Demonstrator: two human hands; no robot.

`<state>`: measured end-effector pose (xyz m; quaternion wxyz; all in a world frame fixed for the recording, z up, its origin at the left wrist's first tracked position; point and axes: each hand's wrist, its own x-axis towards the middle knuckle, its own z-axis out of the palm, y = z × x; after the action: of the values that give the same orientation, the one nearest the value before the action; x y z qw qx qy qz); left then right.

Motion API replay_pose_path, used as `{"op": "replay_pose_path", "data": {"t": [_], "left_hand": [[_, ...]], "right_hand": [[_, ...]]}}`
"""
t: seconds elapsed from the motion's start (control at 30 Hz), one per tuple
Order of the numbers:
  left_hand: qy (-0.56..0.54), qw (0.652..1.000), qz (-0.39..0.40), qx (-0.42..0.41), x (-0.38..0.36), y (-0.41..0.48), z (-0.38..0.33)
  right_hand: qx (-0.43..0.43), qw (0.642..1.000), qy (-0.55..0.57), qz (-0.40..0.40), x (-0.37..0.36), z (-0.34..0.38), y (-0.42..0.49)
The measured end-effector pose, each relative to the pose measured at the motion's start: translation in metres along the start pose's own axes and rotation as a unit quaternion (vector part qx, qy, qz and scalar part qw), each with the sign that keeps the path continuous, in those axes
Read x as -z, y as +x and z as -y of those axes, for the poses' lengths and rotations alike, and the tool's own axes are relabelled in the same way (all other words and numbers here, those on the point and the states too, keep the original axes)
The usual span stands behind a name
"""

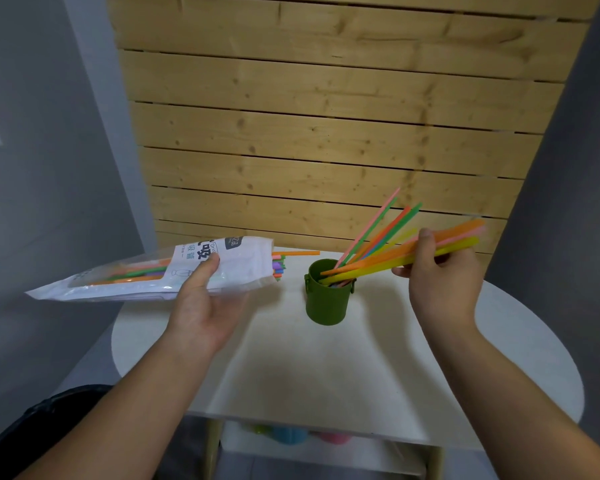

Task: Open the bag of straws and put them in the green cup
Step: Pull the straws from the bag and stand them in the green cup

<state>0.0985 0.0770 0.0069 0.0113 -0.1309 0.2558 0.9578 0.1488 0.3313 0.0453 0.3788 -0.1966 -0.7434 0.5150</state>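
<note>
head view showed a person's two bare arms reaching over a round white table. left hand gripped the bag of straws from below, with the thumb curled over its printed white face. it held the bag in the air above the table's left edge, lying almost level, with the open mouth turned toward the green cup. coloured straw ends poked out of that mouth, one orange straw reaching farther than the rest. the green cup stood upright on the table between the two hands, just right of the bag's mouth and apart from it. several loose straws already leaned in the cup, fanning up and to the right. right hand was curled round a bundle of orange, yellow and pink straws, thumb on top. the bundle slanted down to the left with its lower ends at the cup's rim; how deep they went could not be told. behind the table rose a wall of pale wooden slats. under the tabletop a shelf held blurred green, blue and pink shapes.
</note>
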Motion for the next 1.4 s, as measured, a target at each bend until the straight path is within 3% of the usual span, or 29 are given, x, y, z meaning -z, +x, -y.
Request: {"op": "replay_pose_path", "data": {"t": [0.27, 0.8, 1.03, 1.17, 1.3, 1.4], "left_hand": [[0.003, 1.000, -0.002, -0.005, 0.000, 0.000, -0.002], [0.012, 1.000, -0.008, 0.009, -0.004, -0.002, 0.010], [0.021, 1.000, -0.003, 0.009, -0.002, 0.000, 0.011], [0.027, 1.000, -0.002, 0.002, -0.002, 0.000, 0.011], [0.029, 1.000, -0.004, 0.007, -0.001, 0.000, 0.011], [0.031, 0.999, -0.002, 0.012, -0.002, -0.002, 0.013]], "right_hand": [[0.028, 0.999, -0.031, 0.031, -0.013, -0.007, 0.008], [-0.041, 0.995, -0.025, 0.087, -0.049, -0.020, 0.008], [-0.006, 0.990, -0.052, 0.134, -0.057, -0.021, 0.032], [-0.057, 0.980, 0.007, 0.189, -0.060, -0.016, 0.042], [-0.117, 0.973, 0.088, 0.180, -0.064, -0.016, 0.041], [-0.124, 0.975, 0.066, 0.173, -0.066, -0.021, 0.036]]}}
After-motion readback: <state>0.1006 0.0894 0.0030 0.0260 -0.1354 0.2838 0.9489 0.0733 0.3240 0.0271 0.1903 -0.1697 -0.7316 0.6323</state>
